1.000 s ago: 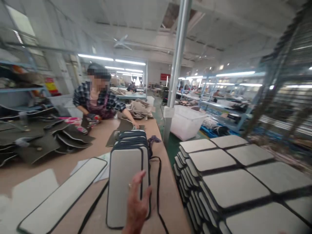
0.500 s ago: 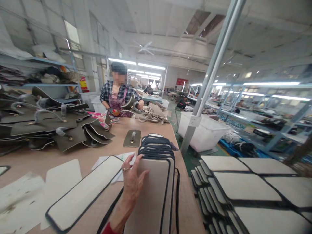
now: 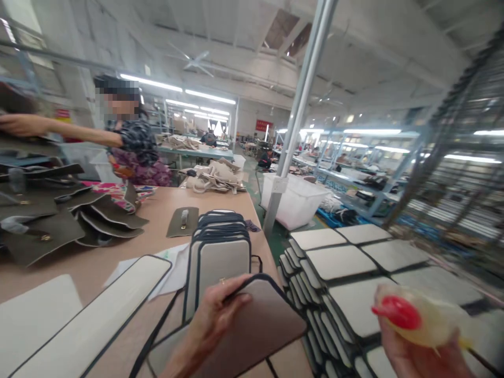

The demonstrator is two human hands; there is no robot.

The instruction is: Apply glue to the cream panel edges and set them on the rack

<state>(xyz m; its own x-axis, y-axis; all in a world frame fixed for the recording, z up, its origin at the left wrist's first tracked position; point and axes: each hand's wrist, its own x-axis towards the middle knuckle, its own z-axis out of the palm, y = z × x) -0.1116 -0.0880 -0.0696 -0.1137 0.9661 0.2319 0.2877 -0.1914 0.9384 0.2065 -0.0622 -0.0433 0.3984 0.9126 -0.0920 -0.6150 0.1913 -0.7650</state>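
My left hand (image 3: 214, 312) pinches the edge of a grey rounded panel with dark edging (image 3: 262, 320), thumb on top, and holds it tilted above the table. Just beyond it lies a stack of similar dark-edged panels (image 3: 224, 257). At the lower right my right hand (image 3: 413, 354) is wrapped round a translucent yellowish squeeze bottle with a red cap (image 3: 433, 315); it is blurred by motion. A long pale panel with dark edging (image 3: 106, 310) lies flat left of my left hand, partly over white paper (image 3: 177, 265).
Piled olive bag pieces with handles (image 3: 59, 210) cover the table's left. One olive piece (image 3: 183, 221) lies near the stack. Rows of pale panels (image 3: 342, 262) stand right of the table edge. Behind are a metal post (image 3: 291, 126), a white bin (image 3: 297, 199) and a co-worker (image 3: 134, 142) reaching left.
My left hand has lifted a panel from the stack and tilted it. My right hand has come into view with the bottle. The view has swung right; the co-worker now reaches toward the left pile.
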